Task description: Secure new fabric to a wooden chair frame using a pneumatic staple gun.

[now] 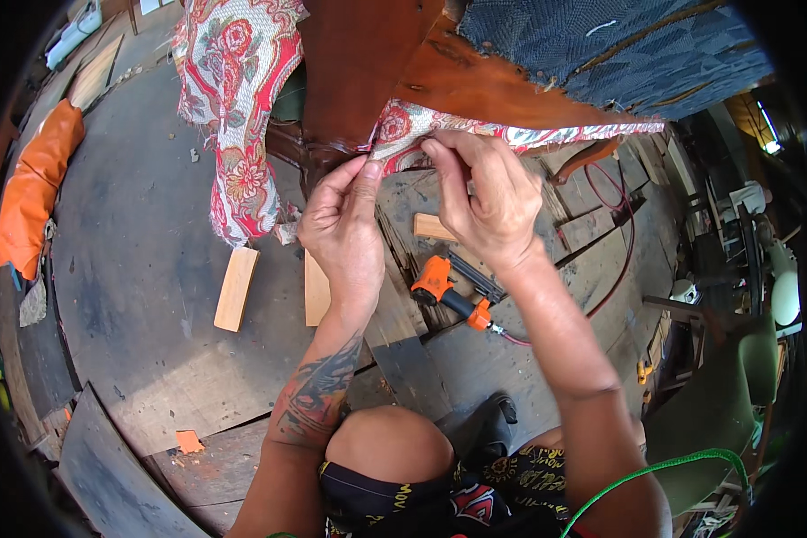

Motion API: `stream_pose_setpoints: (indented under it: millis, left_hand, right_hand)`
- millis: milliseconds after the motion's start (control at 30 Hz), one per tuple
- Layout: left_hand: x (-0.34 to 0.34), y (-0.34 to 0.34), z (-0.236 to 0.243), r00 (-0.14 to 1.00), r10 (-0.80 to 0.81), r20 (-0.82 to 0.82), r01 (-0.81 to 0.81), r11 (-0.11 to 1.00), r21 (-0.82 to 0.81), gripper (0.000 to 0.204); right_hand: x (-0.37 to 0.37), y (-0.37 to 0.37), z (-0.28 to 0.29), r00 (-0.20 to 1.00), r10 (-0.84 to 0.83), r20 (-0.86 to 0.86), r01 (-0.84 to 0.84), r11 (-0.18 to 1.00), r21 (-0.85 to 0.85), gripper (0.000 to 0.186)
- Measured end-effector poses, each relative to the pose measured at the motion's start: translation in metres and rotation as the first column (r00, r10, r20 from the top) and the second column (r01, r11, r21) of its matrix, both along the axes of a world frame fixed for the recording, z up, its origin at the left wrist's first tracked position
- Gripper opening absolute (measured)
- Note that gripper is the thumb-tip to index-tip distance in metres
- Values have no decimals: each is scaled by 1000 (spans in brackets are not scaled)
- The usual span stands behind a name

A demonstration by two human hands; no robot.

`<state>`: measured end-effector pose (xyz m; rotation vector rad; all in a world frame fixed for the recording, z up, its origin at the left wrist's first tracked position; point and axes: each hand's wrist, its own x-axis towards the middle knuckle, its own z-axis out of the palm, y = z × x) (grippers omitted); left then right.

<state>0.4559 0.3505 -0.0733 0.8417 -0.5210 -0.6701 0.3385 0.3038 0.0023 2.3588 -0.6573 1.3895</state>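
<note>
Red and white floral upholstery fabric (408,125) runs along the lower edge of a brown wooden furniture frame (484,85). At the fabric's left end, beside the frame's corner, my left hand (348,224) pinches its edge between thumb and fingertips. A little to the right, the thumb and bent index finger of my right hand (488,193) close on the same strip. A wider flap of the floral fabric (242,117) hangs loose at the left, its edges frayed. Below my hands, an orange and black pneumatic staple gun (453,291) lies on the floor.
A red air hose (630,233) curves from the staple gun to the right. Wood blocks (236,289) lie on the worn plank floor (143,296). Dark blue fabric (591,45) covers the frame's upper right part. An orange bundle (38,184) lies at the left; a green chair (712,394) stands at the right.
</note>
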Motion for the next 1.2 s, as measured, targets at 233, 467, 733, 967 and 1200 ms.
stream_pose_setpoints:
  millis: [233, 467, 733, 967, 1200]
  left_hand:
    - [6, -5, -4, 998, 54, 21, -53, 998, -45, 17]
    - [2, -7, -5, 994, 100, 40, -101, 995, 14, 17]
    - [5, -2, -4, 984, 115, 133, -123, 991, 55, 15]
    - [6, -3, -3, 993, 94, 68, -94, 996, 6, 17]
    - [-1, -2, 5, 998, 59, -28, -58, 997, 60, 18]
  right_hand:
    - [37, -3, -20, 946, 37, 323, -38, 999, -1, 36]
    - [32, -15, -35, 951, 109, 289, -126, 991, 40, 47]
    - [33, 16, -11, 981, -163, -109, 165, 986, 11, 46]
    - [35, 28, 35, 683, -332, -650, 297, 940, -168, 20]
    - [3, 42, 30, 964, 127, -234, -124, 992, 27, 13]
